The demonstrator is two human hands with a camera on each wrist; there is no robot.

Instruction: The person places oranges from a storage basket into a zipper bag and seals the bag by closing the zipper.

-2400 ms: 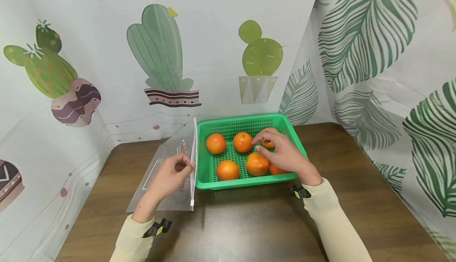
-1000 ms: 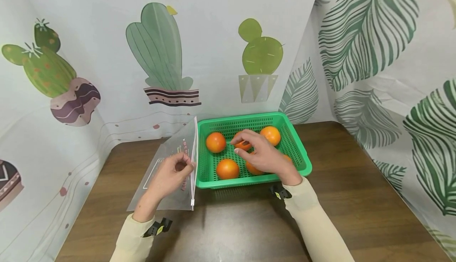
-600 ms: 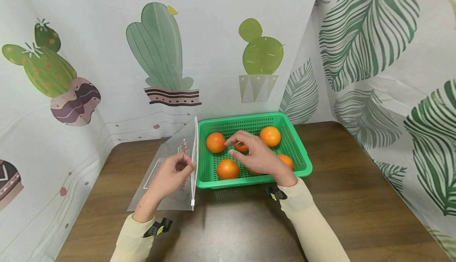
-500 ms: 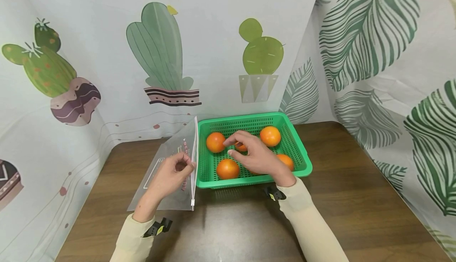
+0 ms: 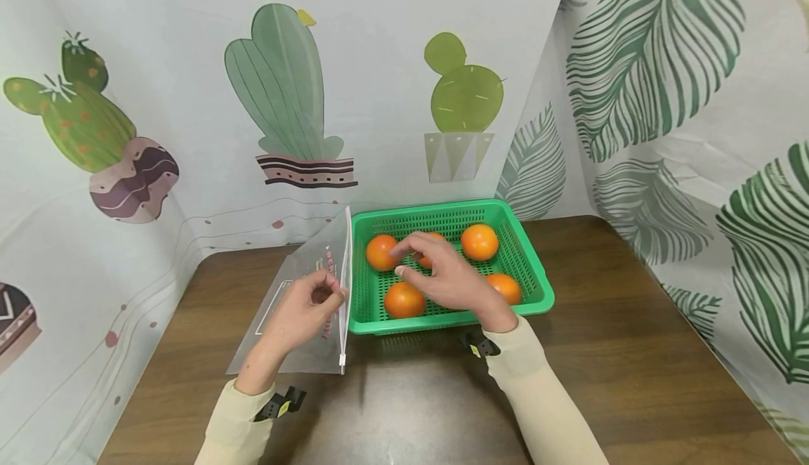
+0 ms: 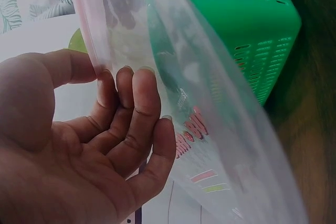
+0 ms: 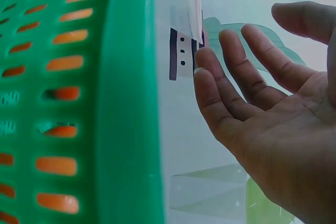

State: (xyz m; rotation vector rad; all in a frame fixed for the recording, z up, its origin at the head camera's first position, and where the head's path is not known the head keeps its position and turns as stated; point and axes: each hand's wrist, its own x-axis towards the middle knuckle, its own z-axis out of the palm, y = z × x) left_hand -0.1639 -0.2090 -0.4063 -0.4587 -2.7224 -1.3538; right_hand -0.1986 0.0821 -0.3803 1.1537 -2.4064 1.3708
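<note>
A: In the head view, how far along do things look?

B: Early, I'd judge. The clear zip bag (image 5: 310,289) at centre-left of the frame holds nothing I can see, and the oranges (image 5: 404,300) all sit in the green basket (image 5: 533,268) at the middle. Five show; one is partly behind the right hand (image 5: 445,279). None is lifted.

A: And the fingers there?

B: The left hand (image 5: 303,314) pinches the bag's zip edge, holding it upright just beside the basket's left wall. The right hand hovers over the basket with fingers spread and relaxed, the tips near the upper-left orange (image 5: 381,251). I cannot tell whether they touch it.

A: The left wrist view?

B: The left hand's fingers (image 6: 142,108) are curled against the bag's film (image 6: 210,129), thumb behind it, gripping the edge. The basket's wall (image 6: 257,35) fills the upper right, and the brown counter (image 6: 315,145) runs down the right side.

A: The right wrist view?

B: The right hand's fingers (image 7: 236,93) are apart and nearly straight, palm bare, holding nothing. The basket's rim (image 7: 128,103) stands at left, with orange showing through its slots.
</note>
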